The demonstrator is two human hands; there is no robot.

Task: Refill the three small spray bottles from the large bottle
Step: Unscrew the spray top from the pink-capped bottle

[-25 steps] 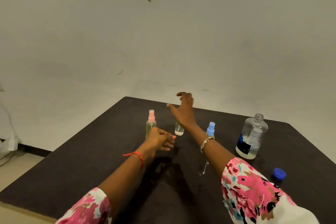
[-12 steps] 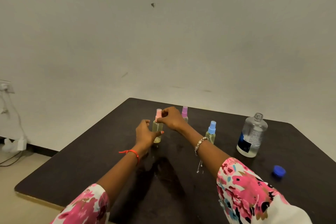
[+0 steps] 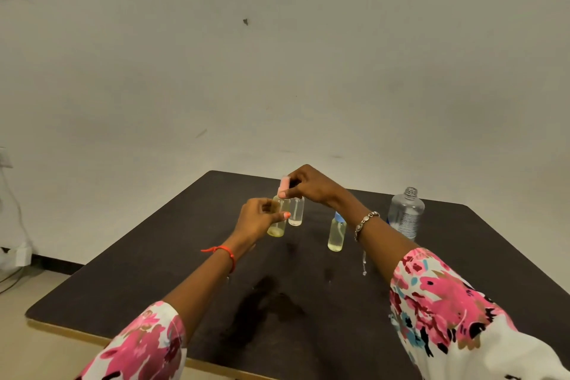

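The left hand (image 3: 262, 216) is wrapped around the body of a small spray bottle (image 3: 279, 219) holding pale yellowish liquid; this bottle stands upright with its base at or just above the dark surface (image 3: 154, 271), and contact there is hard to judge from this angle. The right hand (image 3: 311, 187) reaches over from the other side and pinches that bottle's pink spray cap (image 3: 283, 186) between thumb and fingertips, directly above the left hand. Whether the cap is seated on the neck or lifted slightly off it cannot be told, since the fingers cover the joint.

Just behind the left hand's fingertips, beneath the right hand, stands a second small bottle (image 3: 296, 211), clear, with a little liquid at the bottom; its top is hidden by the right hand. Under the right wrist, on its near side, a third small bottle (image 3: 336, 233) with a blue cap stands upright with yellowish liquid in it. Further out past the right forearm, well apart from both hands, the large clear bottle (image 3: 405, 214) stands uncapped, its threaded neck showing and a printed label facing the camera.

The right wrist carries a silver bracelet (image 3: 365, 220), the left an orange thread band (image 3: 225, 251). Both sleeves are white with pink floral print.
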